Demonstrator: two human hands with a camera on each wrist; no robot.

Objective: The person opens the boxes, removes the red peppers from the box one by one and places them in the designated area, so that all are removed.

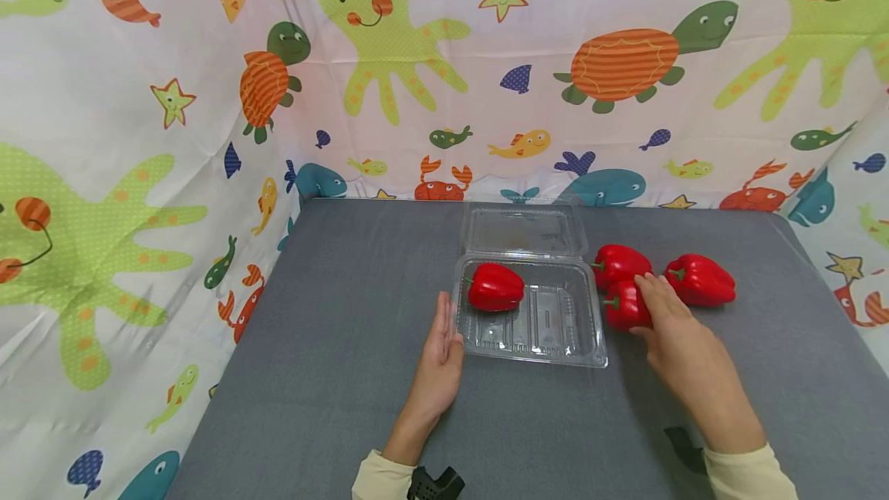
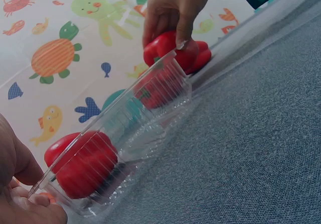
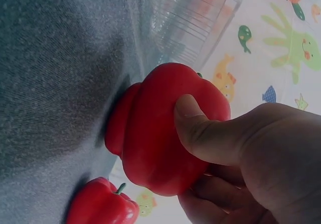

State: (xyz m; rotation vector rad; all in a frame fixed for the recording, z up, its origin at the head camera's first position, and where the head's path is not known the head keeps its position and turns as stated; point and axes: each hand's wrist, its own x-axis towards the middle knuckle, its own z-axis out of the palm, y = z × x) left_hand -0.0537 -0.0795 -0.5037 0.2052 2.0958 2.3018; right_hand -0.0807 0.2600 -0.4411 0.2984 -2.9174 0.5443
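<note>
A clear plastic clamshell container point(image 1: 556, 330) lies with its lid point(image 1: 524, 230) folded back on the far side. One red bell pepper point(image 1: 495, 288) sits in its left part. At the left rim, my left hand point(image 1: 437, 369) pinches the edge between thumb and fingers, as the left wrist view shows. To the container's right, my right hand point(image 1: 698, 361) grips a red bell pepper point(image 3: 165, 128), thumb on one side and fingers on the other. Two more red bell peppers stand close by, one behind point(image 1: 618, 262) and one to the right point(image 1: 703, 280).
A grey cloth point(image 1: 347, 315) covers the table. Behind it and along both sides hangs a white curtain point(image 1: 430, 14) printed with sea animals. A dark strap piece point(image 1: 436, 483) sits at the left wrist.
</note>
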